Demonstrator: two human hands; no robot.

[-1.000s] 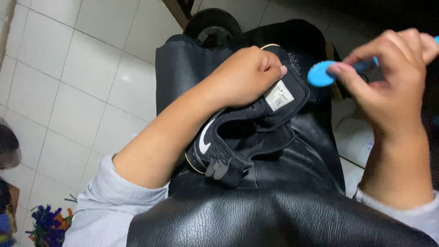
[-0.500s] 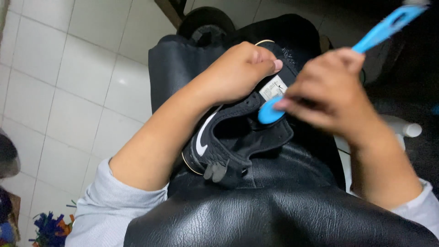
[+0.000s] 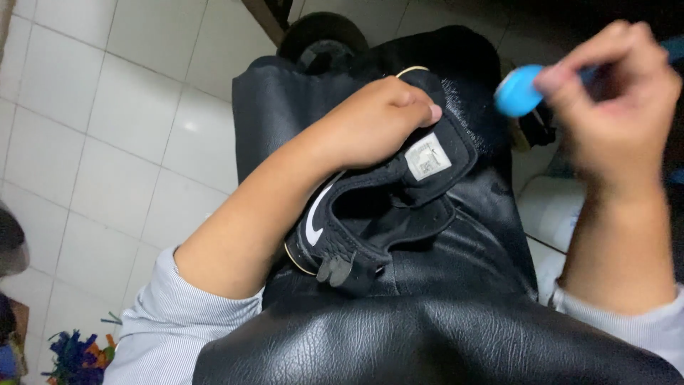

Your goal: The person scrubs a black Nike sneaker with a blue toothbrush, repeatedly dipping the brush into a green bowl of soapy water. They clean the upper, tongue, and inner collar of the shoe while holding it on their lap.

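**Brush lifted clear of the shoe**

The blue brush (image 3: pixel 519 90) has been drawn away from the black shoe (image 3: pixel 381 207). Half a second earlier its head was pressed against the tongue near the white label (image 3: pixel 427 157); now it is held up at about two o'clock from the shoe, well apart from it and somewhat blurred. A second ago it was raised in much the same way, so one stroke down and back appears to have been completed, and the brushing is judged to be under way rather than finished.

The brush handle is pinched between the fingers and thumb of the right hand (image 3: pixel 613 93), the grip closed narrowly around it. The shoe has stayed where it was: it lies across the lap on a black leather-like apron (image 3: pixel 442 335), its opening turned upward. It is steadied by the left hand (image 3: pixel 374 117), which is curled over its far end at twelve o'clock, the grip closed on the shoe. White floor tiles (image 3: pixel 121 128) are seen at nine o'clock.
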